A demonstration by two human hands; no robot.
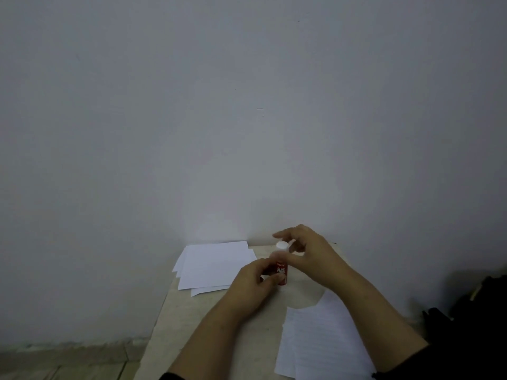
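Note:
A red glue stick (281, 271) stands upright just above the beige table (192, 325), near its far edge. My left hand (253, 281) grips the lower part of the stick from the left. Its white cap (282, 245) is a little above the stick's pale top, apart from it. My right hand (307, 256) comes in from the right and pinches the cap in its fingertips, with the index finger stretched out over it. Part of the cap is hidden by those fingers.
A loose stack of white sheets (216, 266) lies at the table's far left, against the grey wall. A lined sheet (321, 338) with a rounded cut-out lies under my right forearm. A dark bag (480, 305) sits off the table to the right.

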